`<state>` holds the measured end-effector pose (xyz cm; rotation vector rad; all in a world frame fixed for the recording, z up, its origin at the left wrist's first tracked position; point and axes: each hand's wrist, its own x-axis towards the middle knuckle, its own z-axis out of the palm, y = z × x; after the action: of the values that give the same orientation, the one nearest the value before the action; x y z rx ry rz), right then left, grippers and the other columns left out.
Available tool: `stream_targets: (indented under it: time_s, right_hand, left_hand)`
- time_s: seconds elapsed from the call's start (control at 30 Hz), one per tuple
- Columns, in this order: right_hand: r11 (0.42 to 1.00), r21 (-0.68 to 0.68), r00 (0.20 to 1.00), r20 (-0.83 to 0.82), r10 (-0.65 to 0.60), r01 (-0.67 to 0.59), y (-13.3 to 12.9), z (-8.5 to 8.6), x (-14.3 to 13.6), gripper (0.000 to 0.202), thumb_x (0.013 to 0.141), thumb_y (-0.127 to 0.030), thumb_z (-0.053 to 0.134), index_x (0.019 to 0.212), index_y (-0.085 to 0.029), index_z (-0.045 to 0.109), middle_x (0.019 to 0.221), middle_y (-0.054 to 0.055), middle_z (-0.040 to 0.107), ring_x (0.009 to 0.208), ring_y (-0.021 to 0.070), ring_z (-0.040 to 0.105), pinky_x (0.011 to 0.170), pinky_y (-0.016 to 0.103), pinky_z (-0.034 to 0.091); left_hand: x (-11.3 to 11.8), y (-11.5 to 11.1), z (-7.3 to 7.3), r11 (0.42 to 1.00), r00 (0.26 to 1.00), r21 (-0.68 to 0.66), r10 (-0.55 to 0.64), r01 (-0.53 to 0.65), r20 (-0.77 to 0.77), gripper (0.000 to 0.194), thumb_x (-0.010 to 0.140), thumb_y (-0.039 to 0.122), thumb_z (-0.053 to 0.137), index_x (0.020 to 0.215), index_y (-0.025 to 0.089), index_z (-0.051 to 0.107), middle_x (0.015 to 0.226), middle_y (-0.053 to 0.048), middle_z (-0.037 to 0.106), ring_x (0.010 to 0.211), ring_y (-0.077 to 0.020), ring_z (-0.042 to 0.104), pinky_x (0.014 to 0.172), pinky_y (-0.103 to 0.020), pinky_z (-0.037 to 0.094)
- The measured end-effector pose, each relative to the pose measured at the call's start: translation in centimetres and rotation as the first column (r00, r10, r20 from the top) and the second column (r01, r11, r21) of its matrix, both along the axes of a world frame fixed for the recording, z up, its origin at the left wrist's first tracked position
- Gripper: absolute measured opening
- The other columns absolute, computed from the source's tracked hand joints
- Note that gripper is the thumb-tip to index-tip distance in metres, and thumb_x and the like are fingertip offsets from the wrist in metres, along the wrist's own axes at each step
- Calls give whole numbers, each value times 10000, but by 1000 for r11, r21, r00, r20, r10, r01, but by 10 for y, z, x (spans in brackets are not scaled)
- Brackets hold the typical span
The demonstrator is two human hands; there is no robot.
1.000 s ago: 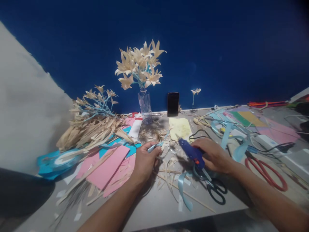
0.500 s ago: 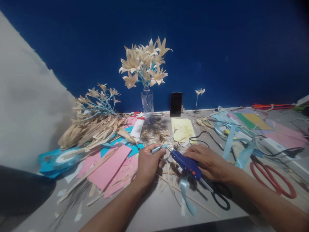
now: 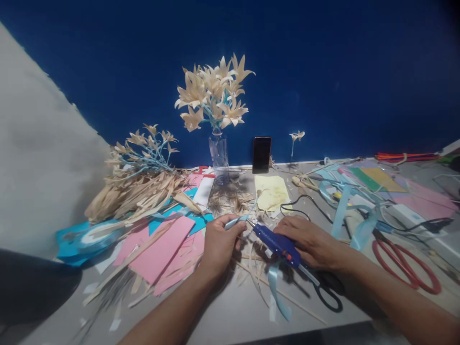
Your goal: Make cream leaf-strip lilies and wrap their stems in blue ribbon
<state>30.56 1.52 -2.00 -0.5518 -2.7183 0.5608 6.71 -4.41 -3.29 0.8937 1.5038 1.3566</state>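
Observation:
Between the thumb and fingers of my left hand is a light blue ribbon, pinched near a thin stem. My right hand is wrapped round a blue hot glue gun, its nozzle pointing left, close to the ribbon at my left fingertips. Whether the nozzle touches the ribbon I cannot tell. Below the glue gun hangs or lies a strip of blue ribbon. Black-handled scissors lie just under my right wrist.
Handmade flowers stand in a clear bottle. A phone leans on the wall. Pink paper and dried husks cover the left side. Red-handled scissors, cords and ribbon lie on the right. Yellow paper lies ahead.
Both hands hold nearly the same pose, the glue gun still by the ribbon. The view has shifted very slightly.

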Motion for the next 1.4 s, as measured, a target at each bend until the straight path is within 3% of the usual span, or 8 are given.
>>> stream_targets:
  time_s: [1.4]
  right_hand:
    - [998, -57, 998, -56, -17, 14, -3, -9, 3, 243, 985, -207, 432, 1176, -173, 579, 957, 107, 622, 880, 235, 558, 798, 366, 460]
  left_hand:
    - [1, -1, -2, 1000, 999, 4, -16, 15, 47, 147, 700, 260, 750, 655, 171, 642, 391, 48, 493, 348, -67, 399, 389, -186, 297]
